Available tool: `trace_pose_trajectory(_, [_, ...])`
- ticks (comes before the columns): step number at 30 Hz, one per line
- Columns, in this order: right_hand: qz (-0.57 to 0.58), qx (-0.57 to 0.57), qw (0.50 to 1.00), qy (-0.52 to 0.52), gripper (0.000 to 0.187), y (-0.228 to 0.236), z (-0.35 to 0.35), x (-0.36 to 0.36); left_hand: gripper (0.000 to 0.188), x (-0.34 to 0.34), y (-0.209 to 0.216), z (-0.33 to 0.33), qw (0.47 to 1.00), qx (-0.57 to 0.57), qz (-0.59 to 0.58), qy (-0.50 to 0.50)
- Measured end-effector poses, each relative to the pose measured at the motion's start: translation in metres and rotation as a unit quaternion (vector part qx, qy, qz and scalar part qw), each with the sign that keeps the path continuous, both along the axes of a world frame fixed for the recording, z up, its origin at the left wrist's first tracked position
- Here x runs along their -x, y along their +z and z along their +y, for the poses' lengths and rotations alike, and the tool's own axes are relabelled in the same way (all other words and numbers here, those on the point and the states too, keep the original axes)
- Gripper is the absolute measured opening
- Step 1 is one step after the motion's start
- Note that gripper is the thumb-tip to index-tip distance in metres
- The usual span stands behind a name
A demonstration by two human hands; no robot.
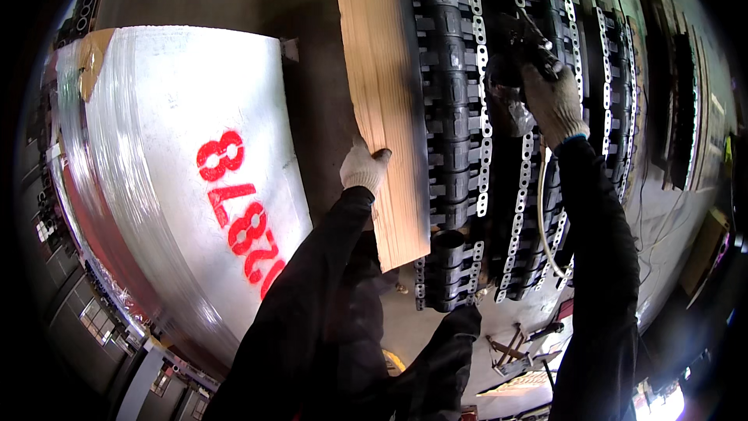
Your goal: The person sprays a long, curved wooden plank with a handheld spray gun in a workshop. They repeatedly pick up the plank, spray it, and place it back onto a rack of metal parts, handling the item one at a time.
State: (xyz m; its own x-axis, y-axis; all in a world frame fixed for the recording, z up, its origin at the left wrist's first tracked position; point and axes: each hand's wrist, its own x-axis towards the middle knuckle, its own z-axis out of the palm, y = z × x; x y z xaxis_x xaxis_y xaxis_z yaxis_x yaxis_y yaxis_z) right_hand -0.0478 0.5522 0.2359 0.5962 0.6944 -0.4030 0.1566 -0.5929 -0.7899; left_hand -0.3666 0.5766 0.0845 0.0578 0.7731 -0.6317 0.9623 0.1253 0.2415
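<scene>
Beside the black chain links [452, 109], left hand [363, 168] gripping wooden plank [382, 93] edge, right hand [552, 105] clasping dark tool [526, 39]

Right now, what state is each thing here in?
Left hand: gloved, gripping the plank's edge.
Right hand: gloved, closed on a dark tool.
Dark tool: held over the chains.
Wooden plank: lying flat beside the chains.
Black link chains: laid out in rows.
Wrapped roll: lying sealed.

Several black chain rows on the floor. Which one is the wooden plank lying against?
The leftmost chain row: the wooden plank, gripped by the left hand, borders it. The right hand works further right.
</scene>
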Motion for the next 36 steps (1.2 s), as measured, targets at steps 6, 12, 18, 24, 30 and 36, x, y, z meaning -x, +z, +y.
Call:
trace_pose_trajectory(6, [-0.001, 0.063, 0.998, 0.012, 0.030, -0.027, 0.037, 0.004, 0.054, -0.005, 0.003, 0.002, 1.000, 0.012, 0.017, -0.019])
trace_pose_trajectory(12, [-0.107, 0.012, 0.994, 0.030, 0.037, -0.020, 0.069, 0.008, 0.051, -0.001, -0.002, 0.005, 0.999, 0.025, 0.023, -0.026])
trace_pose_trajectory(18, [-0.097, 0.046, 0.994, 0.031, 0.039, -0.017, 0.080, 0.007, 0.052, -0.004, 0.004, 0.007, 0.999, 0.030, 0.017, -0.024])
trace_pose_trajectory(24, [-0.058, 0.040, 0.997, 0.014, 0.029, -0.009, 0.065, 0.015, 0.053, -0.001, 0.004, 0.006, 0.999, 0.027, 0.005, -0.027])
trace_pose_trajectory(30, [-0.045, -0.047, 0.998, 0.025, 0.024, -0.013, 0.072, 0.001, 0.051, 0.001, 0.000, 0.004, 0.999, 0.020, 0.013, -0.044])
trace_pose_trajectory(36, [-0.025, 0.080, 0.994, 0.073, 0.025, 0.007, 0.071, 0.009, 0.051, -0.001, 0.002, 0.005, 0.999, 0.016, 0.005, -0.041])
